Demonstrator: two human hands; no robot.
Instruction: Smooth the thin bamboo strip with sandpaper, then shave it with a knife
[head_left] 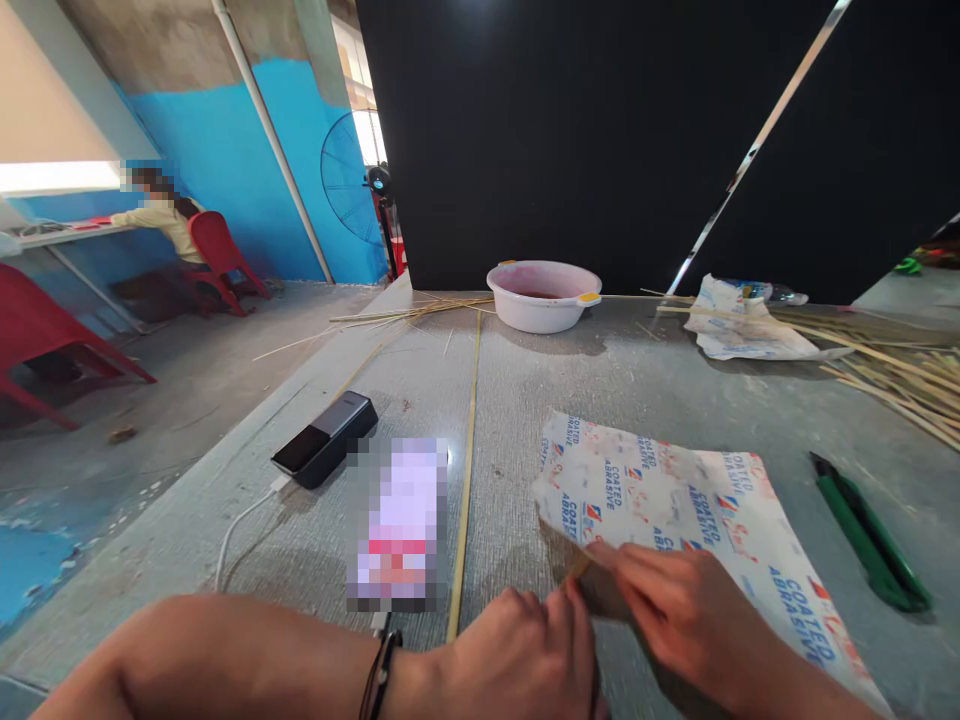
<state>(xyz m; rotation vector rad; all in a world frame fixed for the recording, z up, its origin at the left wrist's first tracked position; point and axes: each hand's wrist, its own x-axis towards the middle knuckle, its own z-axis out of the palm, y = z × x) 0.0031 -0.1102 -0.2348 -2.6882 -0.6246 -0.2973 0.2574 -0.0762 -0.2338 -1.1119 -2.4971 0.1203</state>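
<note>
My left hand [525, 645] is closed, knuckles up, near the table's front edge. A small tan bit [579, 567] shows at its fingertips, possibly a strip end; most of what it grips is hidden. Touching its fingers, my right hand [690, 610] pinches the near left edge of a sandpaper sheet [637, 480]. White backing with blue "COATED ABRASIVE" print faces up, and the brown underside shows at the pinched edge. A long thin bamboo strip [466, 490] lies lengthwise on the table, its near end passing by or under my left hand; I cannot tell which.
Left of the strip lie a lit phone [401, 530] on a cable and a black power bank [326, 440]. A green utility knife [874, 545] lies right. Behind are a white basin [544, 300], crumpled paper [739, 320] and bamboo strips [900, 370]. A person [169, 225] sits far left.
</note>
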